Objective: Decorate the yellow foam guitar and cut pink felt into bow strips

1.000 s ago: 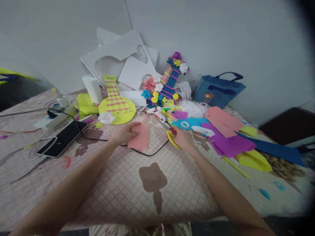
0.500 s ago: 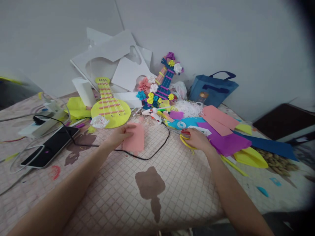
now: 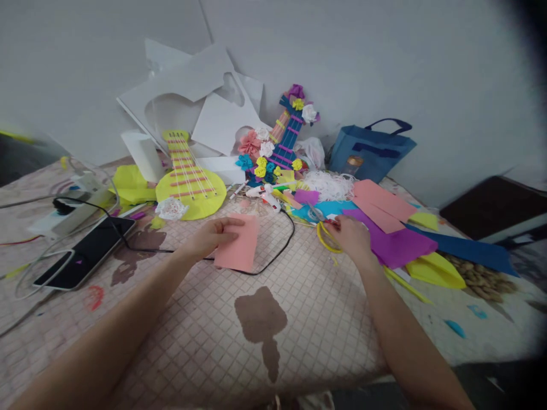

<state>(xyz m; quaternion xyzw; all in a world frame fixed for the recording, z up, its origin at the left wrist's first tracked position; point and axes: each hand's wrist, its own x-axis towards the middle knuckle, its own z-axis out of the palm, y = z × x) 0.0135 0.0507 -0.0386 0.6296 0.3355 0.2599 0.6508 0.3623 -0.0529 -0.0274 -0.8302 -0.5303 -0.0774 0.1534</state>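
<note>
My left hand (image 3: 211, 239) pinches the upper left edge of a salmon-pink piece of paper (image 3: 237, 247), which lies over the tabletop and part of a black cord. A pair of scissors (image 3: 327, 236) is in my right hand (image 3: 351, 234). Their metal blades point up and left, and a yellow loop and a red part show beside the fingers. Between and beyond the hands lies a white glue gun (image 3: 265, 195). Purple paper (image 3: 391, 239) spreads just right of my right hand, with blue cut paper behind it.
A yellow paper guitar (image 3: 192, 193) lies at back left, and a flower-covered blue one (image 3: 290, 136) leans on the wall. A phone (image 3: 88, 250) and power strip (image 3: 72, 213) stand left. A blue bag (image 3: 371, 151) and peanuts (image 3: 481, 276) are on the right. The black cord (image 3: 277, 259) crosses the table.
The pink paper has shifted slightly right and tilted under my left hand. My right hand has turned and moved a little right, and the scissors' blades now angle upward.
</note>
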